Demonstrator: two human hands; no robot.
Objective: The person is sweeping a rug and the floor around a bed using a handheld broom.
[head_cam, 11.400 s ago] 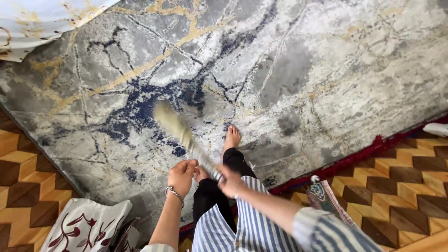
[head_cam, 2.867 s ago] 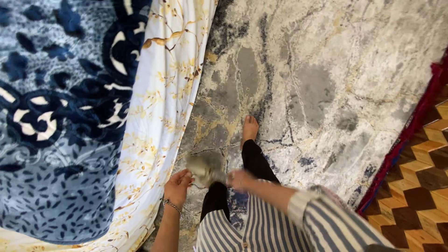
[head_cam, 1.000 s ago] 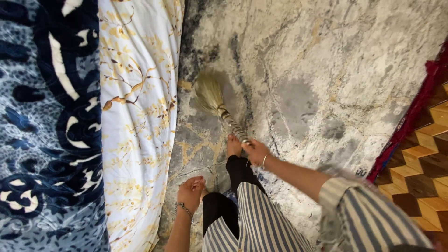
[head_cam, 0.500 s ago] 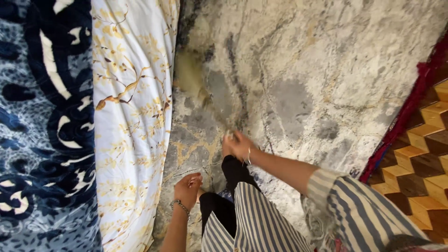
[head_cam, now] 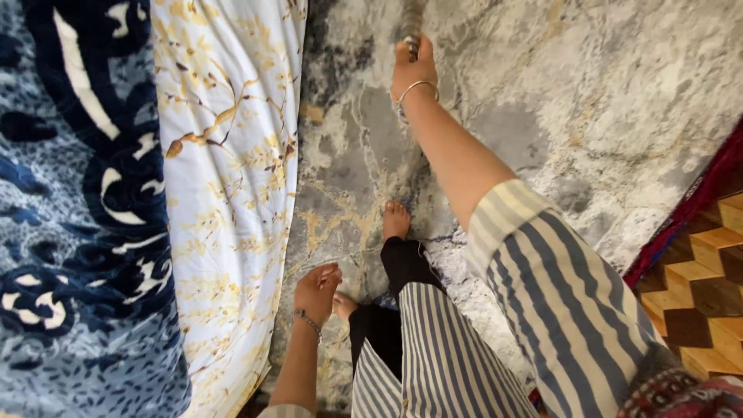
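A: The fingers [head_cam: 329, 272] of the left hand [head_cam: 313, 292] are seen loosely curled, half open, with nothing held between them; the hand hangs free above the rug [head_cam: 588, 101], just beside the edge of the white flowered sheet [head_cam: 224, 155].

B: And what lies further left?

A: A dark blue patterned blanket [head_cam: 70, 232] is spread there, overlapped by the sheet. Neither is touched by a hand.

B: Moving rightwards, then?

A: Two bare feet are planted on the rug; the forward foot [head_cam: 395, 220] is seen whole, the other is partly hidden behind the left hand. Above them the right hand [head_cam: 412, 73] is stretched far forward, its fingers clenched around the broom handle [head_cam: 411, 27]. Only a short piece of the handle is shown at the top edge of the picture; the bristles are cut off from view.

B: Which step is judged to be in hand?

A: Sweeping of the rug, it would seem, at the far reach of a stroke, close beside the sheet's edge.

B: What would the next move call for?

A: A firm grip kept on the handle and the broom drawn back towards the feet, with the sheet left undisturbed. At the far right, the rug's red border [head_cam: 681, 224] and the wooden floor [head_cam: 696, 302] are seen.
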